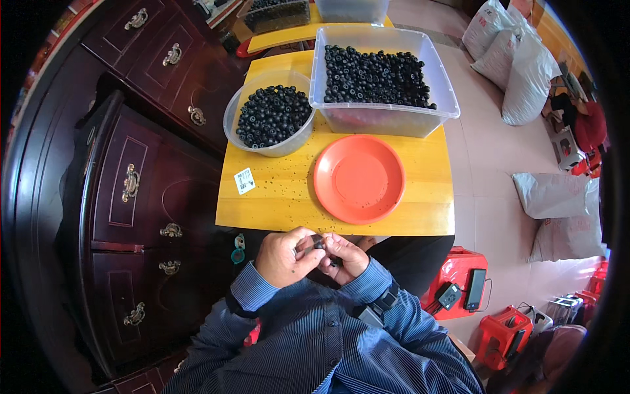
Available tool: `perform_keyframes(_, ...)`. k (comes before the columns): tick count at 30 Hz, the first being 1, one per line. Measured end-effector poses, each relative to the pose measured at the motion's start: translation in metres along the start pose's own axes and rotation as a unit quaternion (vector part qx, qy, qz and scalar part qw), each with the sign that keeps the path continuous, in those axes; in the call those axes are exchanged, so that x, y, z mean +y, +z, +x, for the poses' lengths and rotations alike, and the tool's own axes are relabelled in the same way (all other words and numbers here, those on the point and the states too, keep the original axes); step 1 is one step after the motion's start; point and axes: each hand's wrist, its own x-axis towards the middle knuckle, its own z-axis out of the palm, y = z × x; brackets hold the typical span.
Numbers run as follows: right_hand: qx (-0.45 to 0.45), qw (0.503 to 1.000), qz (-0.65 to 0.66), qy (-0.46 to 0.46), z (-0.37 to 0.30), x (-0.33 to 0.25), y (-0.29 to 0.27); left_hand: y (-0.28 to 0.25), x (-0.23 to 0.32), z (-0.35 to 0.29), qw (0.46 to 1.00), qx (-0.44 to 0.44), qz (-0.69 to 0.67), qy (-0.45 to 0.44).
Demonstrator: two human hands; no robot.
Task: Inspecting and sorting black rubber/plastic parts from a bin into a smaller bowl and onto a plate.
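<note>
Close in front of my body, just off the yellow table's near edge, my left hand (281,257) and my right hand (348,257) come together. Between their fingertips is a small black rounded piece (319,243), mostly covered by the fingers. A second dark spot shows under my right fingers, too hidden to name. Beyond the hands lies a shallow orange-red plate (359,178) with nothing large in it. Black bead-like pieces with holes (272,117) fill much of a round clear tub (289,146). More of them lie in a large rectangular clear bin (384,121).
The yellow table (275,190) carries dark specks and a white printed label (244,181). Dark wooden drawers (125,190) stand close on the left. On the right are a red stool (459,276) with black devices, white sacks (528,82) and a seated person (587,125).
</note>
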Motion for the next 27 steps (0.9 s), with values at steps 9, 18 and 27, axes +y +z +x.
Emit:
perform_keyframes(9,0.117,0.993,-0.002,0.032,-0.011,-0.008,0.017,-0.096,0.010,0.062,0.954,0.285,0.097,0.001)
perform_keyframes(18,0.124,0.991,0.041,0.022,-0.006,-0.005,0.020,-0.018,-0.004,0.001,0.995,-0.006,0.089,-0.039)
perform_keyframes(27,0.027,0.999,0.034,0.005,0.003,0.001,0.010,0.028,-0.009,-0.019,0.984,-0.064,0.165,-0.027)
